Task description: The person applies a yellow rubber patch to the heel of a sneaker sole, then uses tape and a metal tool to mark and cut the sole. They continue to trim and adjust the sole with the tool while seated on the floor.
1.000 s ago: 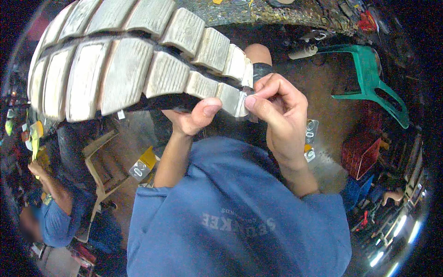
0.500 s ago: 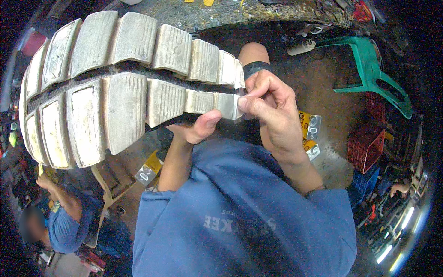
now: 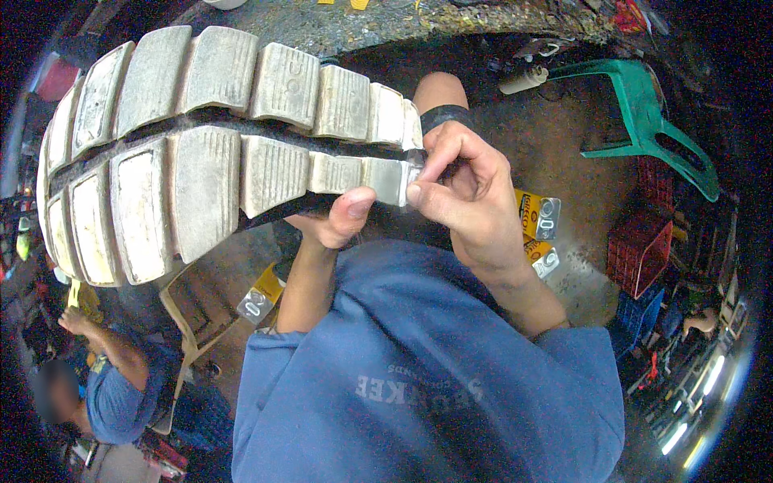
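A large grey-white shoe sole (image 3: 205, 157), cut by deep grooves into ribbed blocks, is tilted toward me and fills the upper left. My left hand (image 3: 338, 221) grips its lower edge from underneath, the thumb lying along the rim beside the narrow end and the other fingers hidden behind. At that narrow end my right hand (image 3: 475, 189) is closed in a pinch, thumb and forefinger meeting on a thin pale strip (image 3: 409, 179) at the sole's edge. Whether the strip is loose or stuck on, I cannot tell.
A stained workbench (image 3: 459, 20) runs along the far side. To the right are a green plastic chair (image 3: 640, 105), a red crate (image 3: 640, 249), a blue crate (image 3: 640, 310) and yellow cans (image 3: 530, 211). Another yellow can (image 3: 262, 291) and a co-worker (image 3: 125, 394) are at left.
The sole has shifted slightly left and turned a little. My right hand has moved slightly left with it, still pinching at the narrow end; the left thumb stays on the rim.
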`<control>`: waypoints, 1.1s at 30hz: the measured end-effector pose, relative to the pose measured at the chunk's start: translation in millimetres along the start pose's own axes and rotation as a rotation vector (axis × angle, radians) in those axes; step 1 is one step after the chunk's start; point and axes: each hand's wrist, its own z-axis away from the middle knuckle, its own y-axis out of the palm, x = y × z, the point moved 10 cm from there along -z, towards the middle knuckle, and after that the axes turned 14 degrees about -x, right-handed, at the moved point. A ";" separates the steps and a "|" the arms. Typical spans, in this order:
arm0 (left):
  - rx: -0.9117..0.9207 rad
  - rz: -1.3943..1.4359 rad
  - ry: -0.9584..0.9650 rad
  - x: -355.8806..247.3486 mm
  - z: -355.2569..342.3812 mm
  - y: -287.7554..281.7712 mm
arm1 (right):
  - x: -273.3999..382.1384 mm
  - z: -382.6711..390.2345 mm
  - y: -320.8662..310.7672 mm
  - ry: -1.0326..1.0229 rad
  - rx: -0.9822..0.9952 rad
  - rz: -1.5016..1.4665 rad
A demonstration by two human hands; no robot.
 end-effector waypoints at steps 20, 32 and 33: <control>-0.076 0.054 0.057 -0.6 -13.4 4.4 | 65.8 -5.7 22.6 -0.676 0.225 0.593; -0.028 0.106 -0.052 -7.4 -19.1 9.7 | 71.8 5.4 42.0 -0.725 0.334 0.656; -0.025 0.105 -0.049 -7.8 -19.8 9.9 | 73.1 6.2 42.6 -0.735 0.332 0.660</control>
